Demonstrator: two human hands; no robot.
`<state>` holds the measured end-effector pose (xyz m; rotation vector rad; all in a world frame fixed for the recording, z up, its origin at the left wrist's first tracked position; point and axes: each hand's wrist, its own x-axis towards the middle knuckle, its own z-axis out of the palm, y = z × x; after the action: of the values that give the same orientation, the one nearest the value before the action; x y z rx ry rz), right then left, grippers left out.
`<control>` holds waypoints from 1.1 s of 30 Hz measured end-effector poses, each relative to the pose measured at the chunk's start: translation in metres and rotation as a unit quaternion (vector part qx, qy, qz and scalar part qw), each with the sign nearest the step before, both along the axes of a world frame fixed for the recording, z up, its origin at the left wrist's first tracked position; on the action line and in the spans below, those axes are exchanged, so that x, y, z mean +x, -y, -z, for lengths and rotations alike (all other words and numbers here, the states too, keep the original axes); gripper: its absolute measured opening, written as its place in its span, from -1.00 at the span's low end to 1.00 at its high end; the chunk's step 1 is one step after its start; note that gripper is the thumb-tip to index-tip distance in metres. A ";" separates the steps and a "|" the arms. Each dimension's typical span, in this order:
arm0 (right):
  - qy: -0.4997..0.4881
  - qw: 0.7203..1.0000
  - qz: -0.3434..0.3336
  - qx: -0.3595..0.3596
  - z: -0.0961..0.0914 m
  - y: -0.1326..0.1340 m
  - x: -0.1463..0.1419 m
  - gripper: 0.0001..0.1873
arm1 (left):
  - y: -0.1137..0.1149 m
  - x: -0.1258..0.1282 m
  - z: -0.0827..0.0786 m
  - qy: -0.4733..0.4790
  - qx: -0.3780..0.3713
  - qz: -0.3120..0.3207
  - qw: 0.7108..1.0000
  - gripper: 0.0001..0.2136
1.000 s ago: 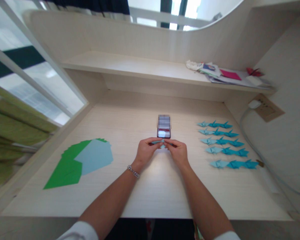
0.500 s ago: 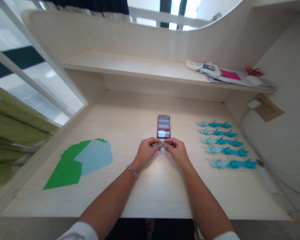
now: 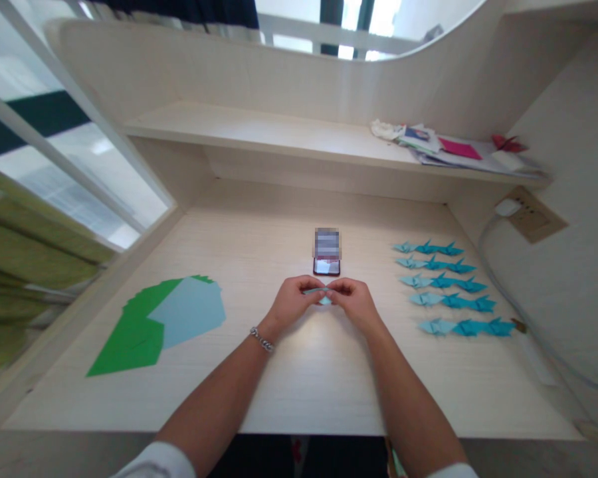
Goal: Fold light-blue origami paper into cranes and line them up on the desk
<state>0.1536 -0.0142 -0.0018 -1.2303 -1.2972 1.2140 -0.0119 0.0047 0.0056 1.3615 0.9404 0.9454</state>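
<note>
Both hands meet over the middle of the desk (image 3: 303, 372), pinching a small light-blue folded paper piece (image 3: 323, 295) between them. My left hand (image 3: 294, 303), with a bracelet on its wrist, grips the piece's left side. Its right side is held by my right hand (image 3: 355, 303). All the fingers are curled tight on the paper, which is mostly hidden by them. Just beyond the hands, a phone (image 3: 327, 255) stands on the desk.
A fan of green and light-blue paper sheets (image 3: 159, 322) lies at the left. Several folded blue paper cranes (image 3: 448, 285) sit in rows at the right. A shelf (image 3: 259, 133) behind holds loose papers (image 3: 448, 149). A wall socket (image 3: 528, 216) and cable are at far right.
Both hands stay on the folded piece; the fingers have shifted slightly along it. Nothing else has moved.
</note>
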 end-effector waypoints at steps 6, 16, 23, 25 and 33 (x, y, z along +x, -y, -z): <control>-0.016 1.000 0.012 -0.003 -0.007 0.003 -0.001 -0.80 | -0.001 0.002 0.001 0.038 -0.059 -0.005 0.998 -0.85; -0.051 0.998 0.034 -0.020 -0.005 0.003 -0.002 -0.85 | 0.001 0.003 -0.001 0.044 -0.040 -0.013 0.998 -0.90; -0.080 0.995 0.006 -0.051 -0.004 0.003 0.000 -0.79 | 0.001 0.003 -0.001 0.024 -0.018 -0.017 0.999 -0.91; -0.088 0.994 0.007 -0.066 -0.005 0.003 0.001 -0.79 | 0.001 0.002 -0.002 -0.002 -0.001 -0.013 1.000 -0.91; -0.055 0.996 0.021 -0.065 -0.003 0.002 0.000 -0.73 | 0.000 0.000 -0.004 -0.027 0.010 -0.008 1.000 -0.88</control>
<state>0.1534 -0.0158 0.0009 -1.2569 -1.1220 1.3345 -0.0117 0.0047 0.0092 1.4045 0.9859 0.9372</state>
